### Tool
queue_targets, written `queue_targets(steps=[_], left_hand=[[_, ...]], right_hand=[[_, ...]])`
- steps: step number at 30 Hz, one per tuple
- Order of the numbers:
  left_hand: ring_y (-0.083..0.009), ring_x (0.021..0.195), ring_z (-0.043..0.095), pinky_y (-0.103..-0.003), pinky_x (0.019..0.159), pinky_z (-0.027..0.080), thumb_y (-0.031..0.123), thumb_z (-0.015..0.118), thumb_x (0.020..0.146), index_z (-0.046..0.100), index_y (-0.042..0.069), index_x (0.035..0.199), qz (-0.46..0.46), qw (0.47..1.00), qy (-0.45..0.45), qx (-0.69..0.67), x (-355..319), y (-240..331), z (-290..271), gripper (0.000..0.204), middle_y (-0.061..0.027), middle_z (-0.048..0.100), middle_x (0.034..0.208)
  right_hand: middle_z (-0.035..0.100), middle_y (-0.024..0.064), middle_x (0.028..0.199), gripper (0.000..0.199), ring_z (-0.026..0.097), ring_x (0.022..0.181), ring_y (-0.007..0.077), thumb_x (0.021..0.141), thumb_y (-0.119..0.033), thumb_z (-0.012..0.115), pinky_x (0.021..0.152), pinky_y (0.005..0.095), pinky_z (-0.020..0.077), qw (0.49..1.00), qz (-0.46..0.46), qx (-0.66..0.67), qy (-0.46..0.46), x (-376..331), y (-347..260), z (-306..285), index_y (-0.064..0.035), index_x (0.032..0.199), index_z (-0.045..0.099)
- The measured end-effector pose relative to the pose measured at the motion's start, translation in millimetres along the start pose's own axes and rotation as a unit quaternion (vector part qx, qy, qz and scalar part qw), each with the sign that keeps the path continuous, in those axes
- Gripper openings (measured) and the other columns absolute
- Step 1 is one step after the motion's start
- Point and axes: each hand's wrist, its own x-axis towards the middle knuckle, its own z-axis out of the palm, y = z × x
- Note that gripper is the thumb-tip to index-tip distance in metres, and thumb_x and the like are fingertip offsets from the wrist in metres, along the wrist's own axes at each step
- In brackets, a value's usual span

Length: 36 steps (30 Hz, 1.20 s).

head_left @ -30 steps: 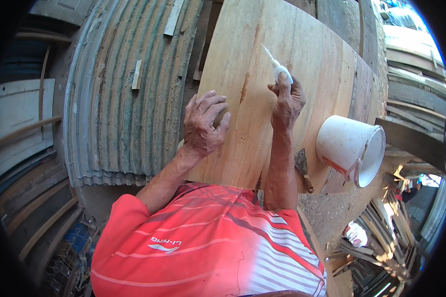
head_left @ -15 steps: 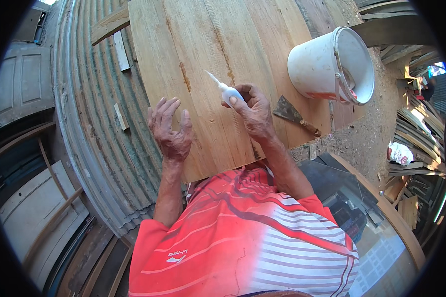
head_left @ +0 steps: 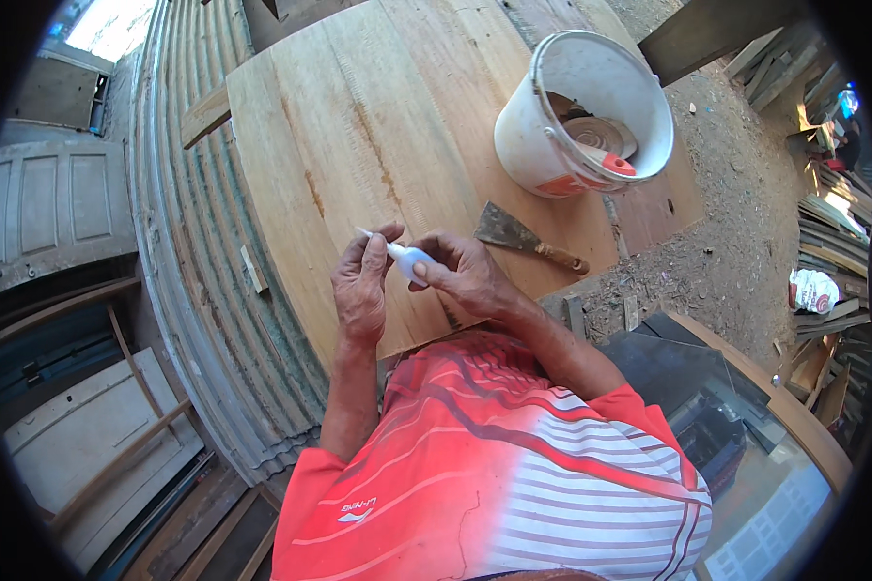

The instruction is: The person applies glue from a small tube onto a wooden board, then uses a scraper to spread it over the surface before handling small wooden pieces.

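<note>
A small white squeeze bottle (head_left: 414, 264) with a long pointed nozzle is held over the near part of a wooden panel (head_left: 349, 58). My right hand (head_left: 470, 276) is closed around the bottle's body, thumb on its near side. The fingers of my left hand (head_left: 361, 290) pinch the nozzle, whose thin tip pokes out above them. Brown streaks run along the seams between the panel's boards. A scraper (head_left: 528, 239) with a wide, worn blade and wooden handle lies on the panel, to the right of my right hand.
A white bucket (head_left: 518, 145) stands on the panel at the right, with a disc-like coil and a red-and-white item inside. Corrugated metal sheeting (head_left: 213, 194) runs along the left. A dark glass-topped surface (head_left: 688, 387) is at the lower right. Wood scraps are piled at the far right.
My left hand has gone from spread fingers to a pinch on the bottle's nozzle. My right hand has brought the bottle nearer and leftward. The whole view has shifted.
</note>
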Motion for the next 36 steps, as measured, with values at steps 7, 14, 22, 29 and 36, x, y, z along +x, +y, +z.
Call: queue_targets(steps=[7, 14, 22, 29, 36], left_hand=[[-0.0220, 0.116, 0.065, -0.036, 0.104, 0.049, 0.017, 0.058, 0.107, 0.065, -0.003, 0.127, -0.023, 0.998, -0.061, -0.011, -34, -7, 36, 0.029, -0.0149, 0.071, 0.122], [-0.0273, 0.122, 0.064, -0.042, 0.109, 0.047, 0.018, 0.057, 0.107, 0.068, -0.003, 0.120, 0.019, 0.997, -0.070, -0.030, -56, -17, 61, 0.027, -0.0171, 0.071, 0.120], [-0.0264, 0.125, 0.060, -0.044, 0.112, 0.041, 0.023, 0.057, 0.108, 0.070, 0.000, 0.111, 0.083, 0.986, 0.028, 0.140, -61, -20, 101, 0.027, -0.0126, 0.073, 0.110], [-0.0246, 0.129, 0.058, -0.040, 0.113, 0.039, 0.027, 0.059, 0.107, 0.071, 0.000, 0.116, 0.069, 0.988, 0.058, 0.124, -63, -23, 113, 0.031, -0.0132, 0.073, 0.115], [-0.0214, 0.126, 0.059, -0.035, 0.108, 0.045, 0.033, 0.067, 0.102, 0.049, -0.001, 0.148, 0.045, 0.997, -0.026, -0.054, -65, -14, 124, 0.061, -0.0146, 0.066, 0.134]], right_hand=[[0.064, 0.0007, 0.098, 0.036, 0.060, 0.087, 0.0096, 0.101, -0.027, 0.070, 0.081, 0.0276, 0.0505, 0.988, 0.049, 0.012, -0.146, -37, -14, -41, 0.0004, 0.124, 0.065], [0.063, -0.0036, 0.089, 0.027, 0.055, 0.082, 0.0066, 0.101, -0.029, 0.069, 0.074, 0.0247, 0.0457, 0.974, 0.050, 0.015, -0.222, -53, -18, -70, -0.0038, 0.110, 0.069], [0.071, 0.0003, 0.098, 0.027, 0.062, 0.090, 0.0087, 0.100, -0.021, 0.070, 0.082, 0.0259, 0.0500, 0.985, 0.027, -0.098, -0.136, -62, -25, -84, -0.0014, 0.119, 0.070], [0.073, 0.0042, 0.104, 0.037, 0.066, 0.097, 0.0126, 0.098, -0.024, 0.074, 0.088, 0.0286, 0.0524, 0.956, -0.093, -0.257, -0.110, -61, -34, -83, 0.0015, 0.123, 0.069], [0.069, 0.0034, 0.098, 0.031, 0.064, 0.089, 0.0113, 0.100, -0.024, 0.072, 0.082, 0.0297, 0.0529, 0.978, 0.046, 0.004, -0.206, -58, -33, -98, -0.0005, 0.120, 0.068]])
